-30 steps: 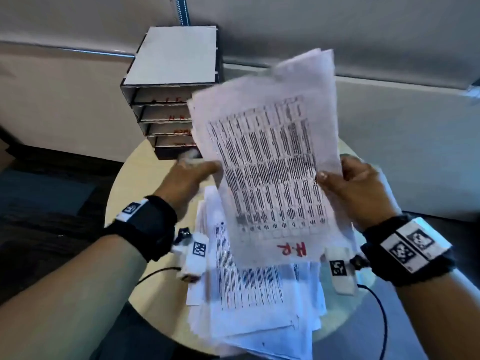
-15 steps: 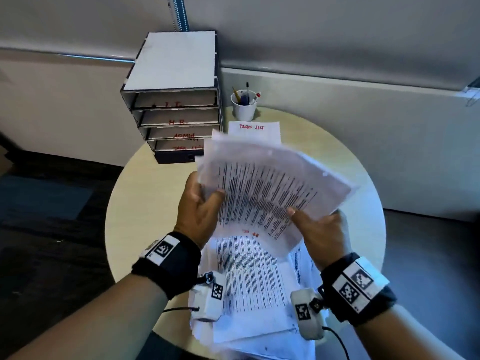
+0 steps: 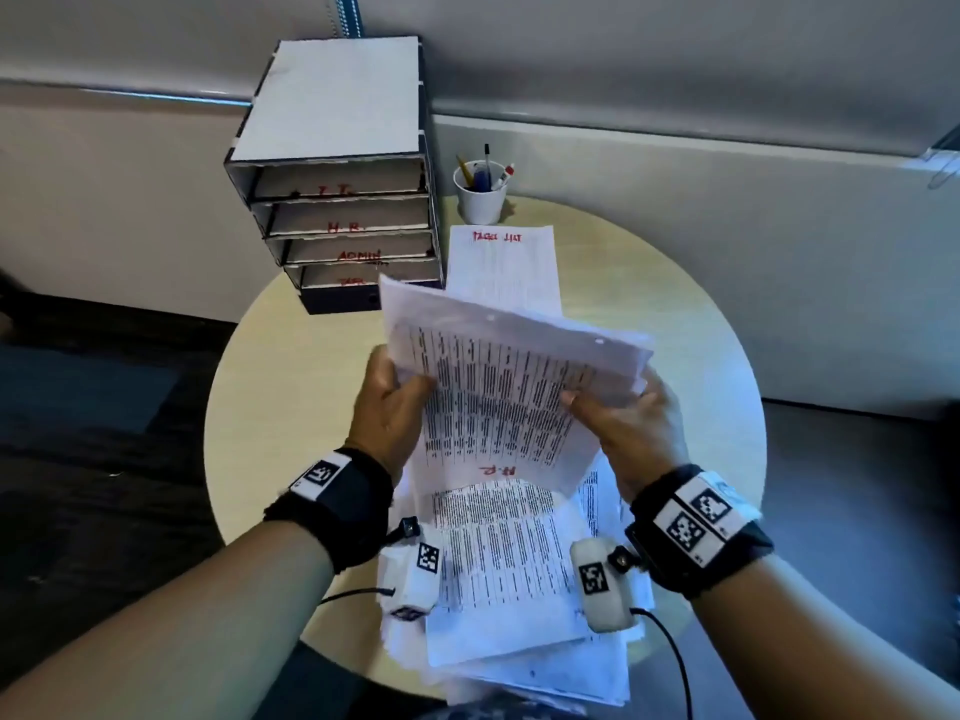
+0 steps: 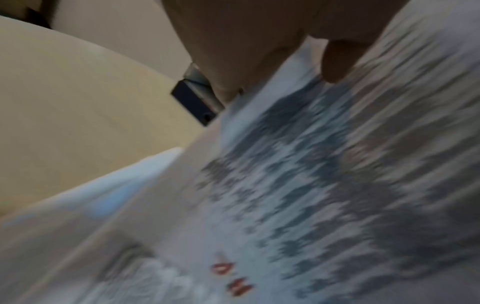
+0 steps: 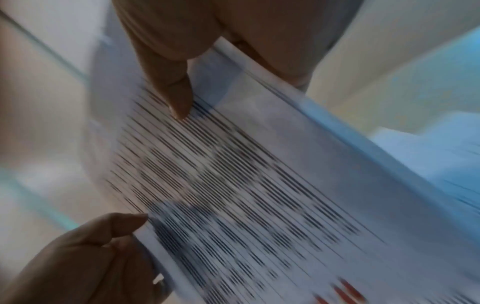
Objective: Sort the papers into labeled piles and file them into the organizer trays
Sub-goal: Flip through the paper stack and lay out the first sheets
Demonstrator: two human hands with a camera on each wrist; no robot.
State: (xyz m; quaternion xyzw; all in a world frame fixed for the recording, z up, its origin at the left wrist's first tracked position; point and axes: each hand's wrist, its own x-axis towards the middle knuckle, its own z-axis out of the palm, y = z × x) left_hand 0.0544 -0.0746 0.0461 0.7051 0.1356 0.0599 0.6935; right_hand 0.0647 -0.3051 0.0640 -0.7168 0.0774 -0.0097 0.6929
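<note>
Two hands hold one sheaf (image 3: pixel 511 387) marked H.R. in red, lifted above the pile (image 3: pixel 524 574) on the round table (image 3: pixel 291 407). Left hand (image 3: pixel 387 413) pinches the sheaf's left edge, thumb on top, fingers under. Right hand (image 3: pixel 631 428) pinches the right edge, thumb on the print, fingers beneath. Sheaf spans between the hands, tilted, far edge higher. Organizer (image 3: pixel 337 163) stands at the table's far left, trays labeled I.T., H.R., ADMIN; the lowest label is half hidden. A sheet (image 3: pixel 501 267) with a red heading lies flat beside it, cup (image 3: pixel 480 197) of pens behind. Wrist views blurred.
</note>
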